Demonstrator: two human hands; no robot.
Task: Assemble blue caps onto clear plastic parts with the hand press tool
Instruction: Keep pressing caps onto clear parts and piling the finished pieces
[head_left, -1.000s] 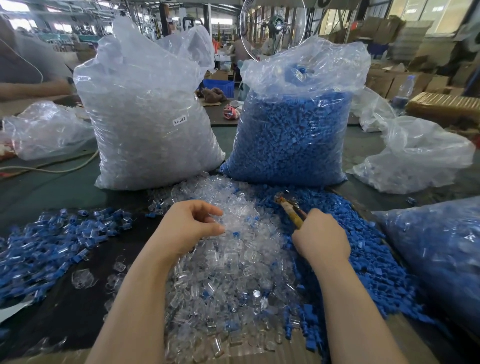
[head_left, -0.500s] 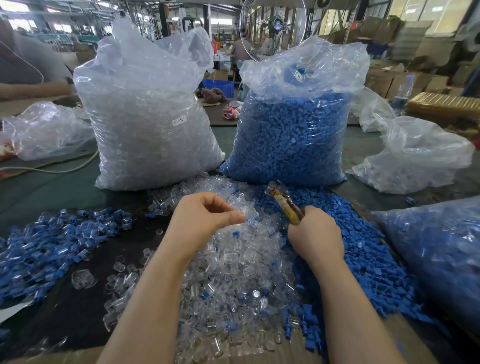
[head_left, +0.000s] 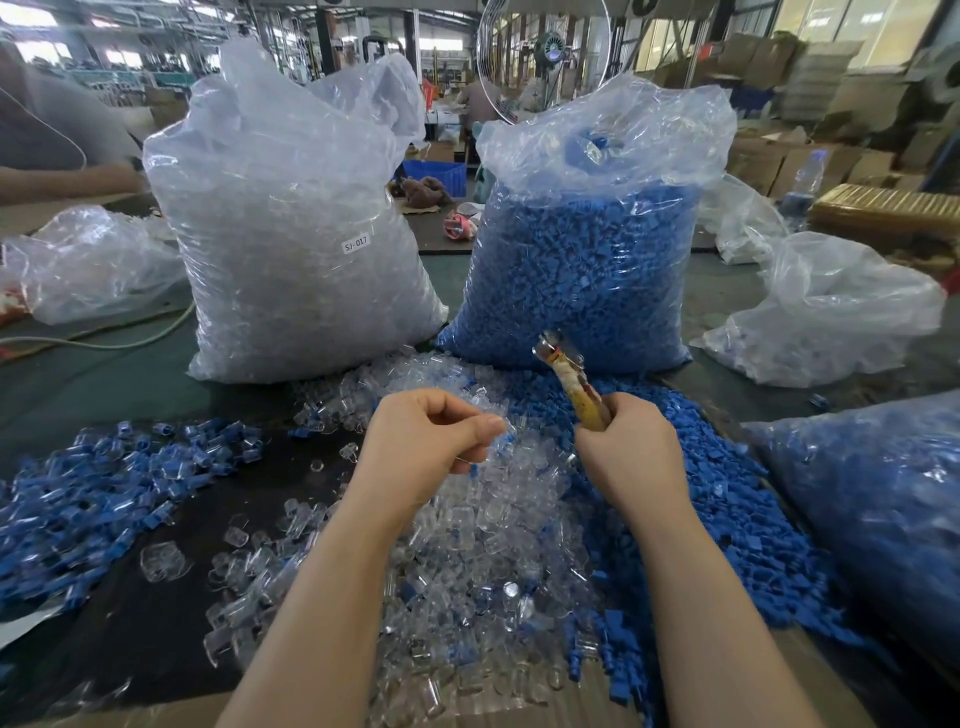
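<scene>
Two big plastic sacks stand at the back of the table (head_left: 104, 374): the bag of clear parts (head_left: 291, 249) on the left, the bag of blue caps (head_left: 582, 270) right beside it. In front, a loose pile of clear parts (head_left: 467, 545) spreads next to a pile of blue caps (head_left: 727, 519), with capped pieces (head_left: 93, 493) heaped off to the left. Right hand (head_left: 628, 452) is wrapped round the hand press tool (head_left: 569, 382), which sticks up tilted. Left hand (head_left: 426, 441) has curled fingers pinching a clear part (head_left: 496, 434) over the pile.
</scene>
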